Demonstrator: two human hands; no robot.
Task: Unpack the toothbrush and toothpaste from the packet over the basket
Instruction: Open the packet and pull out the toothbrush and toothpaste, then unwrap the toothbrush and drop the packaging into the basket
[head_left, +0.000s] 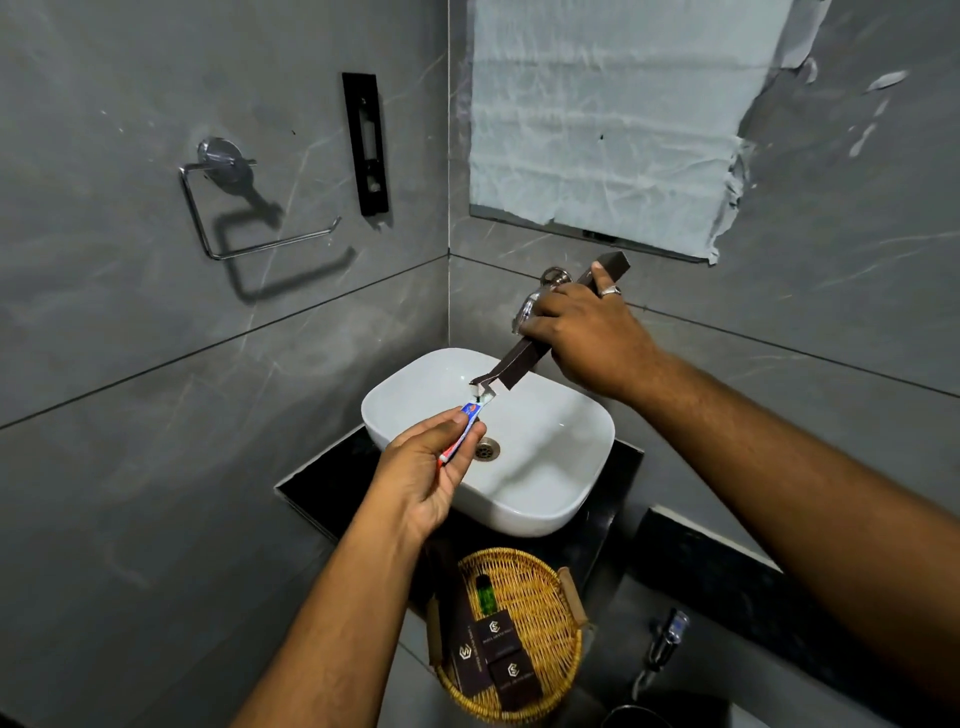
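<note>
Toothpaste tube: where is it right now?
Head view, centre-left: the toothpaste tube is pinched in the left hand over the white sink, just below the open end of the brown packet held by the right hand.

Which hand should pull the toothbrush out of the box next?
Probably the left hand. It pinches the small red-and-blue toothpaste tube right below the open end of the long dark brown cardboard packet, while the right hand is wrapped around the packet, tilting it over the white sink.
</note>
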